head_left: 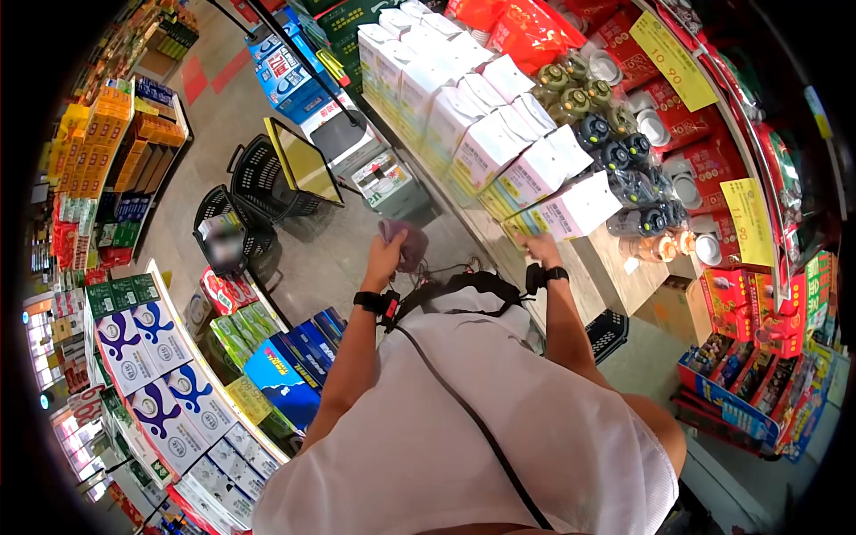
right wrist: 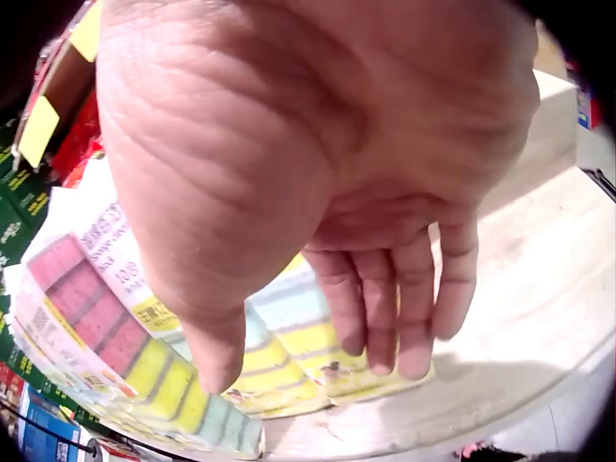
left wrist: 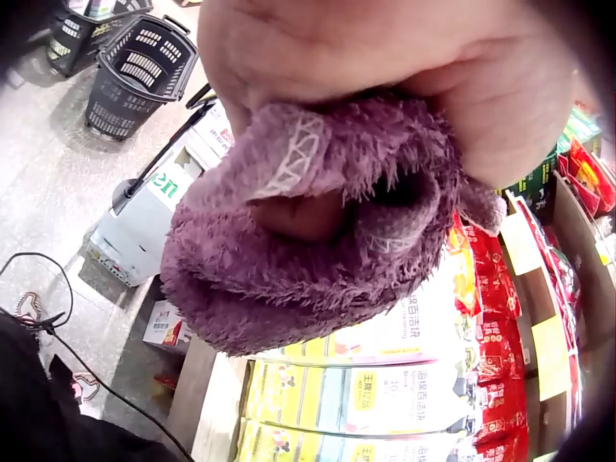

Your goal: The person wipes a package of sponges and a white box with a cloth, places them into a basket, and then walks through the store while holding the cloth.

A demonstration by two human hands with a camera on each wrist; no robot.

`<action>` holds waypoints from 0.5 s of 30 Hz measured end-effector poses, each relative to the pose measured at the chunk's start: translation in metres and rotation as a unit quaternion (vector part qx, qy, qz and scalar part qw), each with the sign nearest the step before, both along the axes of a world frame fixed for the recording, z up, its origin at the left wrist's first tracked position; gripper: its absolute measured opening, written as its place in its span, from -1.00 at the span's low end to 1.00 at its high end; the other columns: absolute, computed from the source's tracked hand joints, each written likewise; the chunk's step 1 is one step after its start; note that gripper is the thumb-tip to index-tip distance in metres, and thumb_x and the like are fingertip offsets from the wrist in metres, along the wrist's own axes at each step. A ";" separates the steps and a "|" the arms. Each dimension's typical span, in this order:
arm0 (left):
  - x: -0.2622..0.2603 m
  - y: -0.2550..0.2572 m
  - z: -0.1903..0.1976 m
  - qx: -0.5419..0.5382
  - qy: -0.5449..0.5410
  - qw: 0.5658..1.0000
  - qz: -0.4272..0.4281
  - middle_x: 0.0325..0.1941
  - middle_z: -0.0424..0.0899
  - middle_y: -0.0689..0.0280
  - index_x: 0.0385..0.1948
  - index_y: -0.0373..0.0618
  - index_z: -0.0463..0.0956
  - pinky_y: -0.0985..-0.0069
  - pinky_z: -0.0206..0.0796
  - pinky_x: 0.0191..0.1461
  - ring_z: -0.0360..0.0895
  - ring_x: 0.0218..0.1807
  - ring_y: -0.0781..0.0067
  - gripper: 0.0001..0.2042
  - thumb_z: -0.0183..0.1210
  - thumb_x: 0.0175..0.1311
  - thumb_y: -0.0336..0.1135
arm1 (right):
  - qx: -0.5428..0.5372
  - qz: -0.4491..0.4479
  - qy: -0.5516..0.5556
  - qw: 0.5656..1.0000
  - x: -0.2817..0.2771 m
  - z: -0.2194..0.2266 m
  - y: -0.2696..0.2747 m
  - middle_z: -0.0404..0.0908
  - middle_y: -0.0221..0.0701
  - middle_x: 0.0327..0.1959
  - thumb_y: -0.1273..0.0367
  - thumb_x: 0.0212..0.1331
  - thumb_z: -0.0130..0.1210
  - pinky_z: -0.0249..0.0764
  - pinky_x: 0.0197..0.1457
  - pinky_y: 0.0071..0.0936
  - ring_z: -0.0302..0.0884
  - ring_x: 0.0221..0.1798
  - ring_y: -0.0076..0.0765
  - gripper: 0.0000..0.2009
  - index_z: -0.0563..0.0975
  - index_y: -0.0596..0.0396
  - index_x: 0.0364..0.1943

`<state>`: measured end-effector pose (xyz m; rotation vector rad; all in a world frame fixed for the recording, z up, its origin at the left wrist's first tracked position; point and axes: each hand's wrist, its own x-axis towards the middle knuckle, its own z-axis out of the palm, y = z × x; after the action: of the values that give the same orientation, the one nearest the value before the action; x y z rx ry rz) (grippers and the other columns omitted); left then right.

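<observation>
My left hand (head_left: pixel 384 259) grips a bunched purple fluffy cloth (left wrist: pixel 318 260) with pale zigzag stitching along its edge. In the head view it hangs in front of the body, left of the shelf. My right hand (head_left: pixel 540 250) is at the near end of a row of white-topped sponge packs (head_left: pixel 563 214). Its fingers (right wrist: pixel 414 318) point down, loosely bent, and overlap the nearest packs in the right wrist view. The thumb stands apart, in front of the pink, yellow and green sponges (right wrist: pixel 159 375). Nothing shows between thumb and fingers.
The packs stand on a pale wooden shelf (right wrist: pixel 510 279). Dark-capped bottles (head_left: pixel 615 156) and red bags (head_left: pixel 655 107) lie behind them. Black baskets (head_left: pixel 259 192) stand on the floor to the left, near stacked blue boxes (head_left: pixel 290 366). A thin cable (left wrist: pixel 111 409) hangs near the body.
</observation>
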<state>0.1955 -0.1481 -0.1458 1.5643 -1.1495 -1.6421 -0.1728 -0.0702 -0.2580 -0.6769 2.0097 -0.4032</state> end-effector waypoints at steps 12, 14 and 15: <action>0.016 -0.002 0.017 0.074 -0.057 0.996 -0.006 -0.58 0.48 0.41 -0.27 -0.11 0.52 0.57 0.08 -0.76 0.37 -0.70 0.58 -0.75 0.15 0.29 -0.10 | -0.412 0.053 0.340 0.843 0.089 0.109 -0.127 0.40 -0.10 0.06 0.29 -0.13 0.36 0.42 0.06 -0.22 0.44 0.00 0.01 -0.51 0.54 0.22 -0.06; 0.025 -0.003 -0.008 0.052 -0.031 0.998 -0.010 -0.52 0.52 0.40 -0.26 -0.12 0.51 0.57 0.17 -0.66 0.42 -0.62 0.57 -0.76 0.15 0.30 -0.14 | -0.379 0.091 0.362 0.846 0.101 0.114 -0.127 0.31 -0.04 0.14 0.33 -0.15 0.34 0.33 0.19 -0.17 0.29 0.16 0.10 -0.50 0.54 0.22 -0.04; 0.026 -0.004 -0.011 0.027 -0.004 1.000 0.000 -0.47 0.56 0.39 -0.24 -0.13 0.51 0.57 0.26 -0.55 0.47 -0.54 0.56 -0.78 0.14 0.31 -0.17 | -0.379 0.093 0.361 0.847 0.106 0.116 -0.125 0.29 -0.01 0.17 0.34 -0.18 0.35 0.28 0.23 -0.15 0.22 0.23 0.14 -0.54 0.55 0.20 -0.10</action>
<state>0.2216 -0.1520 -0.1570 1.6059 -1.1186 -1.6819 -0.0669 -0.1949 -0.1422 -1.7094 2.4210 -0.9572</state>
